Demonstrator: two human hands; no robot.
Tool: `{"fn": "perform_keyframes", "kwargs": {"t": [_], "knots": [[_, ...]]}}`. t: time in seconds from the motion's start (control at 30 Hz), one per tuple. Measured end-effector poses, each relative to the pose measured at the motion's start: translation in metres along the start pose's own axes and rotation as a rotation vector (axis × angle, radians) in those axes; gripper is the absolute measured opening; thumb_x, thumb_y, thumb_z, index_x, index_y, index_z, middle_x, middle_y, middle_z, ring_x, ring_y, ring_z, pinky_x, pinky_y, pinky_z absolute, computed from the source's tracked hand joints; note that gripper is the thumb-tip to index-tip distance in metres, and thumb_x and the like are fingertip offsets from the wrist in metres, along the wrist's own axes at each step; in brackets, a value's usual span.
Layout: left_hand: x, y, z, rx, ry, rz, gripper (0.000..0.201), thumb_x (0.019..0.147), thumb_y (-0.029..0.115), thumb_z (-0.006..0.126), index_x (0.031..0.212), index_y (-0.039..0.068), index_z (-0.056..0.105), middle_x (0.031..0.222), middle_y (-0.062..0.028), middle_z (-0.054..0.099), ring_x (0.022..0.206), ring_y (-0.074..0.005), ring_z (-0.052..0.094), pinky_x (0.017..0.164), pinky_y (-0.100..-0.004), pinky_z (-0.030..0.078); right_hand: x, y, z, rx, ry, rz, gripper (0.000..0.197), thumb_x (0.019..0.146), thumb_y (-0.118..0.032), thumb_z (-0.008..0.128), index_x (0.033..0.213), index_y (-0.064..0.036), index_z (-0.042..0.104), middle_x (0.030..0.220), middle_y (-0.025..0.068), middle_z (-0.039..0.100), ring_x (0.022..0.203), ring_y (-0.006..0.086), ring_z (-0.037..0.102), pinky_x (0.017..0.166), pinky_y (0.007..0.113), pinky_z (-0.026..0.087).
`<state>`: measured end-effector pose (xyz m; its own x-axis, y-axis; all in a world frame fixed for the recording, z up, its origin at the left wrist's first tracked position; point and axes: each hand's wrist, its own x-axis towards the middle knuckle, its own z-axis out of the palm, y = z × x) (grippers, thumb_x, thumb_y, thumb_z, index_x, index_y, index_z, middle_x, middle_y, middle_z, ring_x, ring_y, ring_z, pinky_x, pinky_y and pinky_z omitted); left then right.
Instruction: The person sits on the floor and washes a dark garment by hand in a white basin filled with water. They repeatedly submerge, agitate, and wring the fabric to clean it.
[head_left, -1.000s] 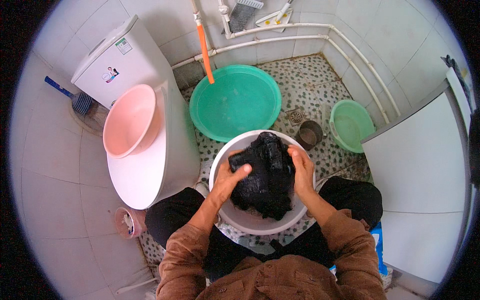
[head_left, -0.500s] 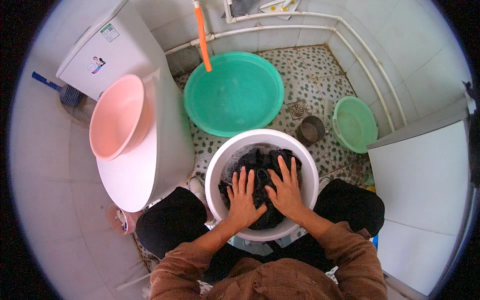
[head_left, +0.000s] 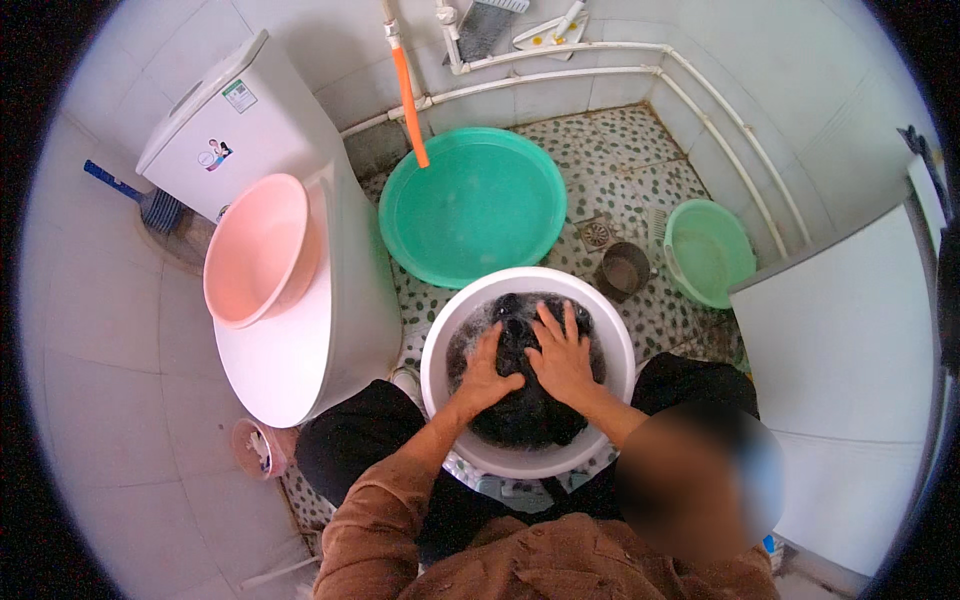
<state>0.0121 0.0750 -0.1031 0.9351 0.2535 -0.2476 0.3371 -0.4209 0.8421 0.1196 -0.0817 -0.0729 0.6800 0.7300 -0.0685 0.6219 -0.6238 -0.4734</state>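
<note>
leaning over a white basin [head_left: 624,355], the person in brown sleeves sits with knees to either side of it, right in front of me. the black cloth [head_left: 525,425] lies inside the basin in dark, sudsy water. the left hand [head_left: 487,380] rests on it with fingers spread, and the right hand [head_left: 562,362] lies just beside, splayed the same way; neither one is clenched, both lie loose and flat on the cloth.

the basin stands over a floor [head_left: 640,150] of pale tiles patterned with dark green pebble shapes. just beyond it sits a wide green basin [head_left: 475,215], an orange hose [head_left: 410,110] hanging over its far rim. to the right i see a round drain [head_left: 597,235], a dark mug [head_left: 624,272] near it, and a pale green basin [head_left: 710,250] by the wall. on the left a pink basin [head_left: 258,250] leans on the closed lid of a white toilet [head_left: 270,375]. white pipes [head_left: 560,76] run low along the tiled walls, and a white panel [head_left: 850,340] closes in the right side.
</note>
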Motion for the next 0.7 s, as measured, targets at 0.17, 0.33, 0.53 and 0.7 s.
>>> {"fn": "perform_keyframes", "kwargs": {"t": [0.17, 0.33, 0.53, 0.7], "knots": [[-0.012, 0.027, -0.026, -0.412, 0.125, -0.302, 0.094, 0.084, 0.048, 0.074, 0.153, -0.002, 0.032, 0.156, -0.0233, 0.033, 0.146, -0.0344, 0.032, 0.118, -0.0401, 0.028, -0.025, 0.014, 0.000, 0.271, 0.246, 0.148, 0.059, 0.090, -0.024, 0.067, 0.142, -0.0015, 0.047, 0.158, 0.0161, 0.034, 0.147, 0.0409, 0.026, 0.116, 0.058, 0.023], [-0.003, 0.015, -0.023, -0.402, 0.218, -0.580, 0.089, 0.090, 0.056, 0.066, 0.148, -0.006, 0.039, 0.144, -0.0252, 0.050, 0.130, -0.0343, 0.052, 0.108, -0.0404, 0.041, -0.045, 0.040, 0.011, 0.861, 0.216, 0.739, 0.064, 0.097, -0.037, 0.060, 0.144, 0.0036, 0.045, 0.151, 0.0238, 0.043, 0.142, 0.0398, 0.037, 0.118, 0.047, 0.027], [0.035, -0.014, -0.007, -0.858, 0.220, -0.675, 0.092, 0.088, 0.064, 0.064, 0.145, -0.006, 0.045, 0.143, -0.0219, 0.051, 0.129, -0.0311, 0.051, 0.108, -0.0410, 0.041, 0.010, 0.025, -0.014, 1.032, 0.124, 1.051, 0.081, 0.094, -0.062, 0.056, 0.143, 0.0032, 0.049, 0.146, 0.0207, 0.050, 0.134, 0.0344, 0.046, 0.112, 0.042, 0.034], [0.049, -0.026, 0.003, -0.975, 0.191, -0.646, 0.089, 0.088, 0.061, 0.067, 0.144, -0.005, 0.047, 0.144, -0.0178, 0.052, 0.129, -0.0293, 0.052, 0.109, -0.0403, 0.040, 0.025, 0.038, 0.009, 1.125, 0.099, 0.945, 0.082, 0.091, -0.064, 0.062, 0.138, 0.0028, 0.055, 0.140, 0.0188, 0.056, 0.129, 0.0323, 0.051, 0.108, 0.042, 0.037]]}}
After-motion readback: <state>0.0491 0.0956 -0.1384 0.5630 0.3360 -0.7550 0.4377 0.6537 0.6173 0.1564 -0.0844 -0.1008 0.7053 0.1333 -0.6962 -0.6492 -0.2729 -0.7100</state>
